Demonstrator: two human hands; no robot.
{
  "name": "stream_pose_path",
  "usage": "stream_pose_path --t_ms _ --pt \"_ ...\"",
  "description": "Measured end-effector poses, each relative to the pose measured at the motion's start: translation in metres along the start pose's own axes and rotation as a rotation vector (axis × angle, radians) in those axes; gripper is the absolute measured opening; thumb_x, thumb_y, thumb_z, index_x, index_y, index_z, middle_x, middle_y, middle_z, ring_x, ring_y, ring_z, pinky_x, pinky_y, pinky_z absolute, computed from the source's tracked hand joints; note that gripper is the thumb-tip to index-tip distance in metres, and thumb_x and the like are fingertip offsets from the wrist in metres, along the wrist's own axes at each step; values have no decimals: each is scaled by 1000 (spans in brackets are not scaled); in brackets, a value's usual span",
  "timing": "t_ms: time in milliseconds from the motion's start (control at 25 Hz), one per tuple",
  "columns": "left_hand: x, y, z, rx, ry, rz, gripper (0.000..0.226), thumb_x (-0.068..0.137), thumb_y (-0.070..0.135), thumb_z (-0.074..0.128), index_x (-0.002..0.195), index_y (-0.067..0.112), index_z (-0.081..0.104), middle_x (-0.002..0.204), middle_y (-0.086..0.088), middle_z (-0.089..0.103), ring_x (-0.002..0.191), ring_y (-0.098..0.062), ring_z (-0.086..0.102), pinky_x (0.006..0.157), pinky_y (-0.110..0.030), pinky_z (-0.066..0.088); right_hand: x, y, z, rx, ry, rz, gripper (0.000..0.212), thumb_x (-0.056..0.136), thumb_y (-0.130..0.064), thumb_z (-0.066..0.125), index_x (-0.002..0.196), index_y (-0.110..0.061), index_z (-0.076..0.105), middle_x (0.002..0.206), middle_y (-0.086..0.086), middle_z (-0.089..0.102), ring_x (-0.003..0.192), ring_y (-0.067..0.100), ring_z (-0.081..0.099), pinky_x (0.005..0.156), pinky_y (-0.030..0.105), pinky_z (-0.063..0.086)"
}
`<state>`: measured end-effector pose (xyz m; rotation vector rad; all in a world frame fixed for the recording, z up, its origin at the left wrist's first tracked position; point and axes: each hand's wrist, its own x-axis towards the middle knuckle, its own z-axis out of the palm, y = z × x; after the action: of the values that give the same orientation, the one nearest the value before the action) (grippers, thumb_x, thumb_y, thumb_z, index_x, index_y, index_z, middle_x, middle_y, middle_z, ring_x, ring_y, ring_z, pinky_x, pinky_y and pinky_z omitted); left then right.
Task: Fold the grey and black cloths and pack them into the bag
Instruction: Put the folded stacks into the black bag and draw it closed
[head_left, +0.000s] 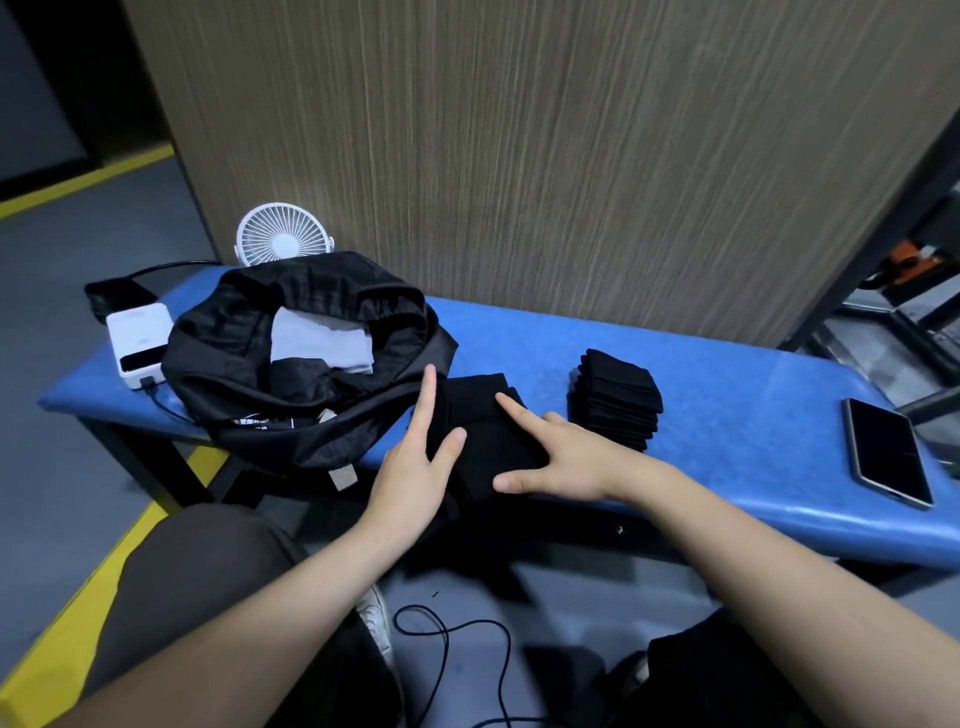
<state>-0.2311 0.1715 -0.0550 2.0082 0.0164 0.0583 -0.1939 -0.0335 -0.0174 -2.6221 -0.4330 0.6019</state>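
Black cloth (480, 431) lengthwise toward wall

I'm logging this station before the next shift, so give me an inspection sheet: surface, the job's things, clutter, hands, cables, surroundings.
Surface: blue padded bench against a wood-grain panel.
Job's things: black bag lies open at the bench's left, folded grey cloth inside; black cloth at the front edge under both hands; stack of folded black cloths to its right.
Clutter: white fan, white power bank, phone lying flat at the right.
Hands: left hand and right hand press the black cloth with straight fingers.
Cables: black cable looped on the floor; another plugged into the power bank.
Surroundings: grey floor with yellow line; metal frame at right.
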Motion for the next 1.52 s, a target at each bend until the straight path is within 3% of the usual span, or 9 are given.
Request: stream_pose_path --t_ms 200,360,480,640,800,1120,1320,1440,1520 --pt "4 0 -10 -42 -51 48 68 104 34 46 138 75 4 80 -17 63 67 -36 64 68 -39 59 6 5 6 389 51 -118 77 81 -68 65 145 -66 22 147 -14 48 136 4 44 118 31 32" --pt "17 4 -31 -164 -108 126 64 105 30 46 146 65 13 144 -4 55 128 -18 56 111 -37 42 3 -3 -4 886 39 -212 57 94 -20 68 144 -41 49 144 -12 56 131 7 55 111 29 43" --pt "25 7 -52 -204 -161 159 60 105 28 45 148 60 18 148 2 52 133 -8 50 116 -31 35 11 -21 -6 1084 -28 -227 56 91 -2 67 138 -31 56 140 -1 61 124 18 61 103 33 50" --pt "38 5 -91 -236 -104 147 54 99 44 52 144 62 29 113 1 56 106 -16 55 112 -36 38 26 -51 -4 1132 -23 -253 53 87 -16 73 133 -36 56 144 1 54 117 21 62 97 44 50" --pt "38 12 -113 -404 -104 146 50 104 22 49 144 52 41 132 -1 65 124 -15 60 111 -38 40 34 -79 0 1295 -67 -338 55 94 -10 64 141 -36 51 142 3 58 121 32 62 94 53 54" --pt "40 17 -146 -332 -253 108 42 103 14 49 139 36 56 138 12 60 130 -7 54 111 -29 40 55 -109 -11 1251 79 -281 46 89 3 67 128 -21 61 115 4 68 97 17 66 79 27 54" --pt "42 19 -162 -110 -125 225 59 103 23 52 139 65 35 143 41 36 130 27 26 107 -11 25 68 -128 -5 1263 151 -248 40 86 3 70 119 -19 62 107 6 70 90 18 67 79 29 54" --pt "44 16 -172 66 -129 305 54 105 17 46 138 59 44 155 22 27 138 23 11 108 -2 16 75 -142 -8 1215 174 -197 37 84 -1 72 113 -22 64 102 5 71 84 17 68 70 27 53" --pt "52 16 -183 125 -127 301 50 105 14 44 133 54 54 158 14 31 147 8 14 115 -10 18 81 -155 -16 1199 177 -207 38 84 -1 73 115 -22 65 101 4 71 83 16 68 66 26 53"
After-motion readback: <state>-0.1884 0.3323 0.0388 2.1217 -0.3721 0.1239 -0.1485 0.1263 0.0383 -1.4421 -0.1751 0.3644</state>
